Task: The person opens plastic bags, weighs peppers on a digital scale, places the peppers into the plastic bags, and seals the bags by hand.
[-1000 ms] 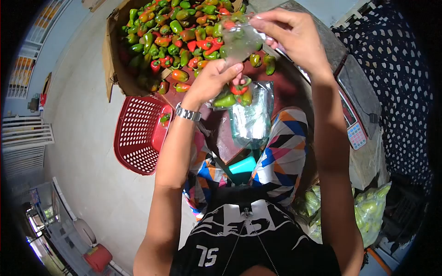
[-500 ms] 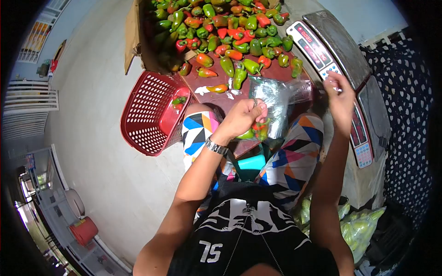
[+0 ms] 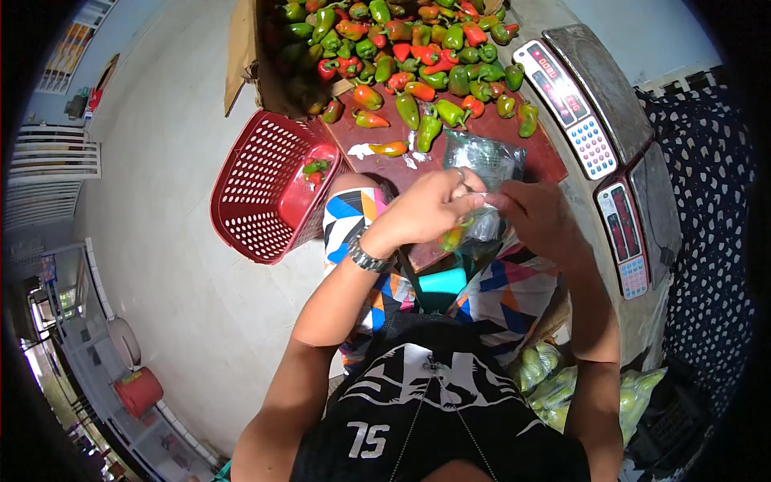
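Over my lap, my left hand (image 3: 434,205) is closed on the gathered top of a clear plastic bag (image 3: 454,238); red and green peppers show through below the fingers. My right hand (image 3: 540,215) meets it from the other side, its fingers pinched at the same gathered plastic and slightly blurred. Just beyond the hands, a stack of clear plastic bags (image 3: 490,153) lies on the dark red table (image 3: 546,157). A heap of red and green peppers (image 3: 401,60) covers the far part, with several loose ones nearer me.
On the left stands a red perforated basket (image 3: 261,189) with a pepper or two inside. A cardboard box flap (image 3: 242,52) rises beside the heap. Two digital scales, one farther (image 3: 593,149) and one nearer (image 3: 633,277), stand right. Bags of green produce (image 3: 554,390) lie lower right.
My right hand has come in from beside the scale to the bag's gathered top, meeting my left hand. My left hand keeps its grip. The view has shifted slightly.
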`<state>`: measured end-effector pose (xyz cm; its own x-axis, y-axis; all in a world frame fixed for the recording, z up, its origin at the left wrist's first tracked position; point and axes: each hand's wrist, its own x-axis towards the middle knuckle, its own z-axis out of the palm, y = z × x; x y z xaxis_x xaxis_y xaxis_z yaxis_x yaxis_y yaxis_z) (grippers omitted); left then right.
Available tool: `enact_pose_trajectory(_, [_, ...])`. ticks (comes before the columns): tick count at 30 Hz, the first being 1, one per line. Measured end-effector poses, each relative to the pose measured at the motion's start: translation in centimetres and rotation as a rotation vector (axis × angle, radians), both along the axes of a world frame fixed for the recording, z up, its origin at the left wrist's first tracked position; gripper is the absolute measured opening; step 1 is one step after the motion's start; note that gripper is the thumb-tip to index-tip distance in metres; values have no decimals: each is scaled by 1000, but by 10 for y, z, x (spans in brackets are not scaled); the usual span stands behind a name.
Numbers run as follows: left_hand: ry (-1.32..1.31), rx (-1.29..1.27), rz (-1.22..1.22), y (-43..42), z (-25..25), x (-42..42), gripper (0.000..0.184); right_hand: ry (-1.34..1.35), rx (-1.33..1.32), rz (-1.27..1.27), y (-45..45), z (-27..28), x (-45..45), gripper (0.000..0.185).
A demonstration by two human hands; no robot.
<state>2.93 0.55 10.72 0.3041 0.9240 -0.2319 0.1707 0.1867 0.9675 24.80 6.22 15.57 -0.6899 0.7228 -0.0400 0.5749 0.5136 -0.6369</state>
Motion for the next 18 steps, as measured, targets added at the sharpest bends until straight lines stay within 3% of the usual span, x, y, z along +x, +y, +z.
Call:
enact_pose_trajectory(4, [-476, -44, 80, -7, -2, -9, 21, 33, -131, -14, 8, 14, 5, 39])
enact_pose_trajectory(8, [-591, 28, 137, -15, -3, -11, 15, 128, -309, -94, 18, 3, 11, 41])
enact_pose_trajectory(15, [-578, 53, 92, -29, -14, -21, 10, 375, -902, -315, 23, -7, 13, 45])
enact_pose_trajectory(18, [-436, -39, 99, -32, -7, -22, 17, 455, -974, -272, 23, -8, 12, 47])
